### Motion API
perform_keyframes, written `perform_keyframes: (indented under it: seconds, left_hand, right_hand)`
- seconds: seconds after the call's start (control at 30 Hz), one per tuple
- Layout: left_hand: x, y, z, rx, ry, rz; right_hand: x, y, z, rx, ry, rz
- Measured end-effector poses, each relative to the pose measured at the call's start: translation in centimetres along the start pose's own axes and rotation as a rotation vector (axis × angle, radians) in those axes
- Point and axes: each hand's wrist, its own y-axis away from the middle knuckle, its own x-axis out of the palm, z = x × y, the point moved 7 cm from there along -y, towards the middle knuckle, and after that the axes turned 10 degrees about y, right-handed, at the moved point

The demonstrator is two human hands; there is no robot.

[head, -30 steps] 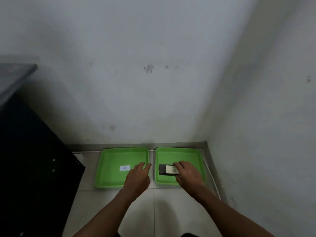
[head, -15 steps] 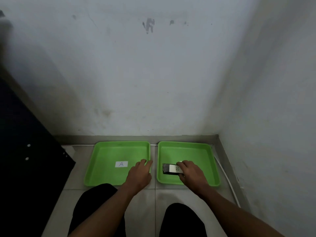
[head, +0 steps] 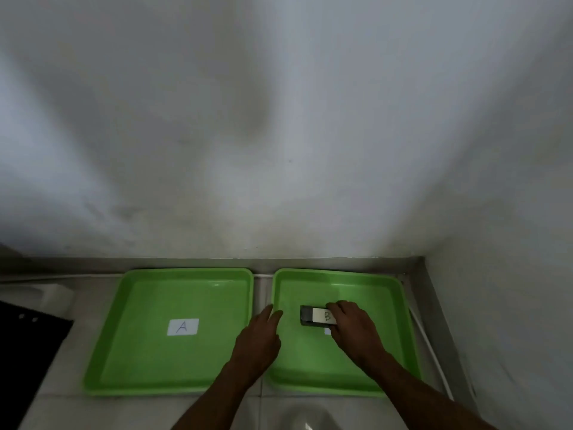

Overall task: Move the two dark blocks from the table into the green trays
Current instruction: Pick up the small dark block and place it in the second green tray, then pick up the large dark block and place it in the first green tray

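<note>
Two green trays lie side by side on the tiled floor against the wall. The left tray [head: 130, 336] carries a white label marked A [head: 183, 327] and holds nothing else. Inside the right tray [head: 387, 293] is a dark block [head: 306, 315] with a white label marked B on top. My right hand [head: 352, 327] grips that block from its right end, low over the tray floor. My left hand [head: 259, 341] hovers over the gap between the trays, fingers loosely together and pointing at the right tray's left rim, holding nothing. A second block is not visible.
A dark cabinet corner [head: 28, 333] stands at the left. Walls meet in a corner behind and right of the trays. A white cable [head: 431, 346] runs along the right tray's outer side. Pale floor tiles [head: 62, 405] extend toward me.
The camera has dropped closer and tilted down, so the trays look larger. My right hand stays on the B block in the right tray; my left hand has edged toward that tray's rim.
</note>
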Motion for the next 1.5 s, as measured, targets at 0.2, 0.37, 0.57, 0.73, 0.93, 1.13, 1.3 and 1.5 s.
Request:
perform_keyframes:
  seconds: [0.2,0.37,0.57,0.73,0.93,1.13,1.3,1.5]
  left_hand:
    - [3.2,-3.3,1.0,-0.085,0.14,0.004]
    - [4.0,-3.0,1.3,-0.103,0.183,0.003]
    - [1.8,-2.2,0.7,-0.103,0.14,0.03]
    - [-1.2,0.4,0.0,-0.083,0.096,0.005]
    - [-5.7,6.4,-1.4,0.003,-0.032,-0.035]
    - [-11.8,12.7,-2.7,0.113,-0.143,-0.138]
    - [-19.9,18.2,-5.7,0.135,-0.178,-0.19]
    - [-34.8,28.4,-15.0,0.178,-0.23,-0.251]
  right_hand:
    - [3.9,-5.5,-1.4,0.057,-0.025,0.039]
    - [6.0,-6.8,-2.7,0.096,-0.002,0.075]
    - [4.8,-5.4,-2.2,0.098,-0.004,0.062]
    - [0.6,-2.3,0.3,0.122,-0.068,0.003]
    - [-6.8,3.5,6.0,0.048,-0.048,-0.139]
    - [-13.4,8.6,11.3,0.029,0.01,-0.229]
    - [-22.3,11.8,14.9,-0.018,0.061,-0.225]
    - [-42.3,16.9,18.4,-0.051,0.084,-0.275]
